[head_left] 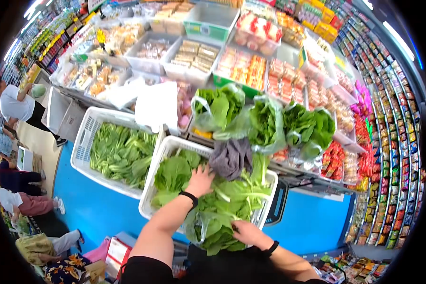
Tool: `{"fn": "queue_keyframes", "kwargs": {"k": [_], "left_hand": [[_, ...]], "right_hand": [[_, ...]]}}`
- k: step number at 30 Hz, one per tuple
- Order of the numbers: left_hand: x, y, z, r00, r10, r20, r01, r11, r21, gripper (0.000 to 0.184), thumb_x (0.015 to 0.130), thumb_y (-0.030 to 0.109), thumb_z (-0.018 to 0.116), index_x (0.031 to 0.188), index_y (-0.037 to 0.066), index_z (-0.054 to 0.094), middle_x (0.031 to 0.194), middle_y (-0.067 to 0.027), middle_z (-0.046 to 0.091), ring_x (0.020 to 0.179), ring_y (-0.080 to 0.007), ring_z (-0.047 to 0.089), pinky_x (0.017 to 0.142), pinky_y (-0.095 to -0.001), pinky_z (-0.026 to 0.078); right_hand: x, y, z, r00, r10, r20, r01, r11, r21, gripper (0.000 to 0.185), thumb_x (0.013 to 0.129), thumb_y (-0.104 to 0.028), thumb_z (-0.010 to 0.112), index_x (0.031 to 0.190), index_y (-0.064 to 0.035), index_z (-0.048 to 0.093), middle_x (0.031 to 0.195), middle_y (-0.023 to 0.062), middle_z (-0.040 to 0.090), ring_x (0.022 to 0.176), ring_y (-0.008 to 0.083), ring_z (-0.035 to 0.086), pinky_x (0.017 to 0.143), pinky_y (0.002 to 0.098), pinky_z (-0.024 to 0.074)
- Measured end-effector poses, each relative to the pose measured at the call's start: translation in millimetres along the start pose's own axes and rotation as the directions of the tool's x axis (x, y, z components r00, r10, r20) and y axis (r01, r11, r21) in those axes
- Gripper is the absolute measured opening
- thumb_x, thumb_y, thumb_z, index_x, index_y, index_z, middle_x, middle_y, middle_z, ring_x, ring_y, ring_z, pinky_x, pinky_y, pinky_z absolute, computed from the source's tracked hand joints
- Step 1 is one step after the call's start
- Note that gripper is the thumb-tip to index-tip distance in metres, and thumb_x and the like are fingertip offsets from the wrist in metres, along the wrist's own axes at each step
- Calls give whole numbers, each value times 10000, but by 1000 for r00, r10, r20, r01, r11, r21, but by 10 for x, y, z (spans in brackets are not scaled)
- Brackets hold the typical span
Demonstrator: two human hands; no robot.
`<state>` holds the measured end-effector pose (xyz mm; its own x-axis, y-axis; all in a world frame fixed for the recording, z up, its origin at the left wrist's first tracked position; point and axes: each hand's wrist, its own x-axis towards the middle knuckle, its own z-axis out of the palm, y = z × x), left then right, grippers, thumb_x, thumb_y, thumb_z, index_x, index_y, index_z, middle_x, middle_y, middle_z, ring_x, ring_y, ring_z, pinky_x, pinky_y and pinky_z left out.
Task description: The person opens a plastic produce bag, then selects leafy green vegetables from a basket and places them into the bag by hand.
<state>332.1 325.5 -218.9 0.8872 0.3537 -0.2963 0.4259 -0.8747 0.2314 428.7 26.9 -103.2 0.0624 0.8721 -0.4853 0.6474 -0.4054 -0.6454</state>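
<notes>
A white plastic crate [149, 189] full of large-leafed greens [173, 175] stands in front of me. My left hand [201, 181] lies on these greens with fingers stretched out, beside a crumpled grey cloth [231, 158]. Low in the view, my right hand [248, 233] is closed at the side of a clear plastic bag of leafy greens [216, 234]; its fingertips are partly hidden by leaves. The bag is tilted at the near edge of the crate, close to my body.
Another white crate [83, 137] holds thinner green vegetables. Bagged greens [265, 123] stand behind my crate, before bins of packaged snacks [241, 66]. White plastic bags [156, 104] lie at back left. A black scale-like device [277, 203] sits at right. Several people are at left.
</notes>
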Motion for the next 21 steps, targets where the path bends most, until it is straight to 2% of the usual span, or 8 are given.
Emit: {"fn": "queue_keyframes", "kwargs": {"k": [2,4,8,11,14,16,18,21], "left_hand": [[54,22,104,999,-3,39,1,998,67,794,789,497,878,1460,177,600,1592,-191,439,1436,-471,422,1127,-617,419],[56,2,218,1000,23,-16,-21,997,76,667,794,395,863,1378,168,635,1505,-125,518,1384,-425,468,1051,-615,475],[-3,-83,239,999,43,-22,-41,996,73,514,827,269,807,1309,147,679,1395,-115,590,1299,-394,537,989,-568,530],[-206,-117,35,975,83,-205,-104,990,-98,347,820,152,742,1164,114,709,1192,-91,639,1156,-344,606,919,-459,580],[-422,-251,-38,956,84,-281,-140,972,-186,307,804,134,750,1106,112,701,1135,-90,643,1130,-337,608,910,-449,578],[-626,-327,-159,948,59,-314,-135,965,-225,297,797,99,752,1089,101,699,1149,-101,656,1138,-339,615,935,-434,573],[-864,-435,-207,921,-64,-385,-107,907,-407,273,810,79,750,1077,85,694,1191,-109,668,1160,-343,624,963,-431,565],[-1313,-711,-272,938,-145,-314,-10,897,-443,249,890,66,675,1136,93,696,1299,-127,666,1228,-354,627,1011,-433,554]], "right_hand": [[-31,-92,-80,1000,13,5,-13,1000,-5,407,929,-248,649,1259,-9,626,1122,239,708,1091,442,662,918,511,551],[-39,-65,-99,1000,-27,-16,27,1000,4,425,937,-250,642,1279,1,621,1148,237,704,1117,435,656,941,499,546],[-40,-25,-76,1000,6,19,-7,998,68,442,931,-257,648,1291,-2,622,1169,235,701,1114,437,657,945,488,544],[-36,26,-71,998,23,60,-25,999,34,508,919,-256,691,1355,-10,606,1165,239,708,1090,430,680,950,475,557],[-11,81,-64,999,-3,38,1,998,61,509,911,-255,694,1351,-14,609,1149,234,711,1073,428,684,931,480,560],[40,173,-26,999,-11,42,7,997,82,505,909,-251,694,1347,-13,612,1143,227,712,1064,424,685,919,482,560],[78,231,-4,998,-52,23,49,994,102,484,910,-247,691,1326,-10,624,1135,220,715,1056,423,686,909,479,560],[119,191,-82,998,-52,36,47,993,106,455,909,-235,689,1297,-3,636,1127,217,717,1050,423,686,907,471,561]]}}
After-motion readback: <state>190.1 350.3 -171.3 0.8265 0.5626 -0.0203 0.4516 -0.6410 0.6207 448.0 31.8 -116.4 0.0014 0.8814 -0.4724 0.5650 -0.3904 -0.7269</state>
